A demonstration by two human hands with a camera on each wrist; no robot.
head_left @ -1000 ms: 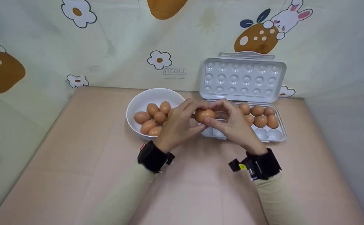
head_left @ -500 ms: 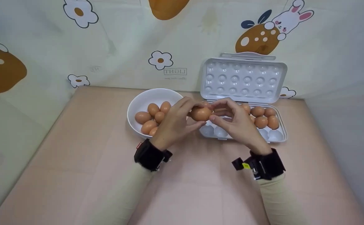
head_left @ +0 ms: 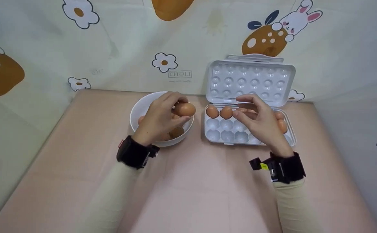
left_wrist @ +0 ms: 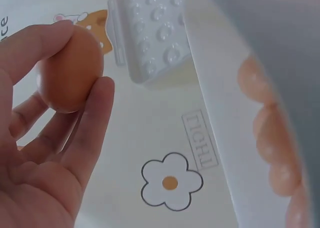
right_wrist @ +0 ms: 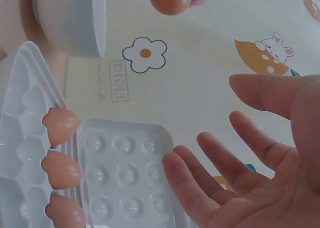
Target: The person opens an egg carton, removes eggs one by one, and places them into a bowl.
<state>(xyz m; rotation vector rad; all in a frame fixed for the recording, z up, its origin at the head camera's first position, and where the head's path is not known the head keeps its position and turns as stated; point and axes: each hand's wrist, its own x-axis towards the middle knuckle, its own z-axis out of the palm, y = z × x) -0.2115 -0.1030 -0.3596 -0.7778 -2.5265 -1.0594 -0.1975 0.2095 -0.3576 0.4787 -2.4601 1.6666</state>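
My left hand (head_left: 159,116) pinches a brown egg (left_wrist: 72,68) between thumb and fingers, above the white bowl (head_left: 140,105). More brown eggs lie in that bowl, partly hidden by the hand. Over the egg carton (head_left: 212,135), my right hand (head_left: 261,121) is raised with fingers spread and nothing in its grasp, as the right wrist view (right_wrist: 250,158) confirms. Two eggs sit at the left of the carton's back row, among them one egg (head_left: 212,111) in the corner. Others show at the right end, partly covered by the right hand.
The carton's dimpled lid (head_left: 250,81) stands raised against the patterned backdrop (head_left: 120,42). Several hollows in the front rows hold no egg. A pinkish cloth (head_left: 191,194) covers the table, and the bowl stands just left of the carton.
Both hands were at one egg between bowl and carton. The right hand has let go and moved right over the carton; the left has carried the egg left over the bowl.
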